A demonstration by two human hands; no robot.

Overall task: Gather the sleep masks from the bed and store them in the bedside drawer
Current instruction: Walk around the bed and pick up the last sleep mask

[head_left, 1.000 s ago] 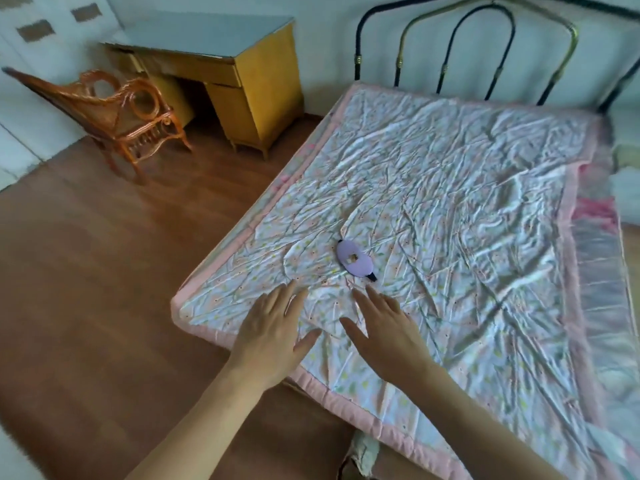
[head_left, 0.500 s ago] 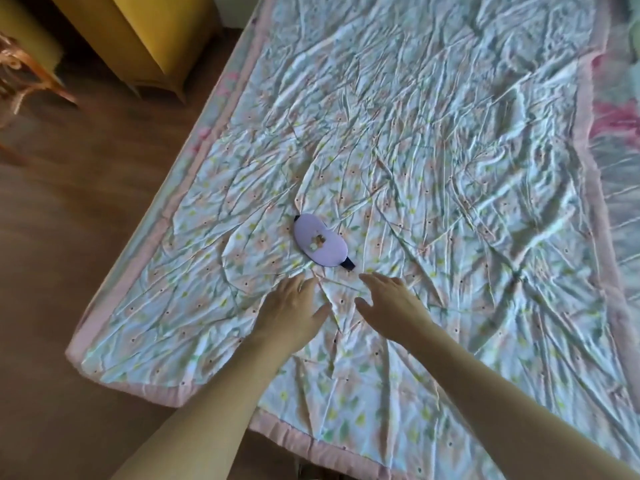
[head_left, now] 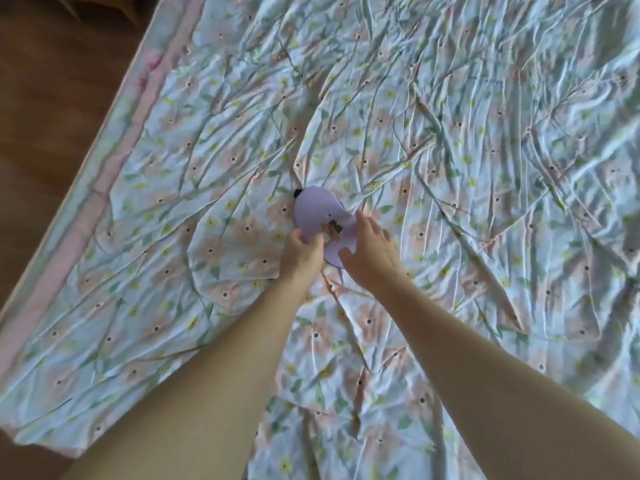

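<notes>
A lilac sleep mask [head_left: 317, 213] with a small brown patch and a dark strap end lies on the flowered quilt [head_left: 467, 168] near the bed's middle. My left hand [head_left: 304, 252] has its fingers curled on the mask's near left edge. My right hand [head_left: 369, 252] lies over the mask's near right part, thumb on the fabric and fingers spread past its edge. Whether the mask is lifted off the quilt I cannot tell. No drawer is in view.
The quilt is heavily wrinkled and has a pink border [head_left: 114, 161] along the bed's left edge. Beyond that edge is brown wooden floor [head_left: 45, 98]. A dark corner of furniture [head_left: 104, 8] shows at the top left.
Both hands have moved forward from just short of the mask onto it. The view has come closer and lower over the bed; the desk and chair have left the frame.
</notes>
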